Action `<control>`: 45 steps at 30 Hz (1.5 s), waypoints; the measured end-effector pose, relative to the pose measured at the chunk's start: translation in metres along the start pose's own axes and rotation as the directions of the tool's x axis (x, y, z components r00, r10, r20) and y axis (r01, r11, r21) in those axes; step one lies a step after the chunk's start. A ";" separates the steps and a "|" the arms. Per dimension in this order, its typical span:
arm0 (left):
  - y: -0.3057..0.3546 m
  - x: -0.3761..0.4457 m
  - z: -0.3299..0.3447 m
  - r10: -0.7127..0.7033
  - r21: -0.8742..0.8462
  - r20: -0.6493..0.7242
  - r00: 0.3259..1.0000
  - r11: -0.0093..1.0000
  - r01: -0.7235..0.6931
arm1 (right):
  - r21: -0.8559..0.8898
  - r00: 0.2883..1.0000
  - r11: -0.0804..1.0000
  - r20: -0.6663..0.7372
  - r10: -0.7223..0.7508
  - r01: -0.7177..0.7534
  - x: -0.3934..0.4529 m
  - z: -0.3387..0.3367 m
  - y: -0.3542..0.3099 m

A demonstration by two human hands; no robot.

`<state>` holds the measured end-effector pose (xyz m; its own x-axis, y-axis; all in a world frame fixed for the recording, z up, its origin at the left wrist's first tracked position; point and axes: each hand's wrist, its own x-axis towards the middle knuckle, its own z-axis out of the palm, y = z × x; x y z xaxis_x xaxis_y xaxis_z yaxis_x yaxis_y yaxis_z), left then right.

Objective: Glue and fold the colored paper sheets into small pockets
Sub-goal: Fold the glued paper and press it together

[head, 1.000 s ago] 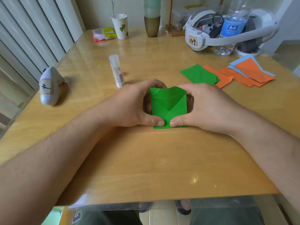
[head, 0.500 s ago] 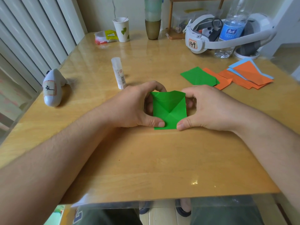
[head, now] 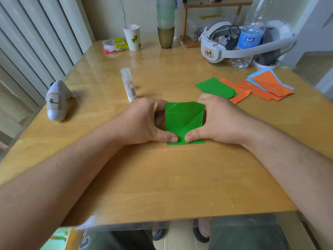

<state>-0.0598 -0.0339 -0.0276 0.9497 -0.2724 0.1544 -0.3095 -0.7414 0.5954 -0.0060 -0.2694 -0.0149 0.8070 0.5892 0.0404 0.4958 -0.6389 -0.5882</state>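
Note:
A green paper sheet [head: 182, 120], partly folded with diagonal creases, lies on the wooden table [head: 162, 177] in the middle. My left hand [head: 144, 121] grips its left edge, thumb pressing the lower middle. My right hand [head: 219, 120] grips the right edge, its thumb next to the left thumb. A capped glue stick [head: 128, 85] lies just beyond my left hand. A folded green pocket [head: 215, 87] and a pile of orange and blue folded papers [head: 266, 87] lie at the right.
A white controller [head: 56, 101] lies at the left edge. At the back stand a paper cup [head: 132, 37], a snack packet [head: 114, 45], a tall cup stack [head: 165, 24], a white headset [head: 225, 46] and a water bottle [head: 250, 35].
The camera view has tilted up slightly. My right thumb has slid left along the green sheet's lower part until it sits beside my left thumb; the right flap lies flatter.

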 end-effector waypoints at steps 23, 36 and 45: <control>-0.009 0.008 0.004 0.082 0.046 0.071 0.994 0.995 -0.085 | 0.057 0.999 0.997 -0.018 -0.051 0.052 0.001 -0.001 0.005; -0.009 0.007 0.001 0.007 0.017 0.020 1.000 1.000 -0.008 | 0.019 0.998 0.998 -0.022 -0.053 0.053 0.001 0.000 0.004; -0.004 0.014 0.007 0.041 0.034 -0.007 0.999 0.999 -0.041 | 0.109 0.998 0.993 -0.005 -0.056 0.056 0.003 0.003 0.004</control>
<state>-0.0459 -0.0386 -0.0332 0.9364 -0.2982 0.1848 -0.3496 -0.7502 0.5613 -0.0025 -0.2681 -0.0194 0.7796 0.6215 0.0772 0.5026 -0.5473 -0.6692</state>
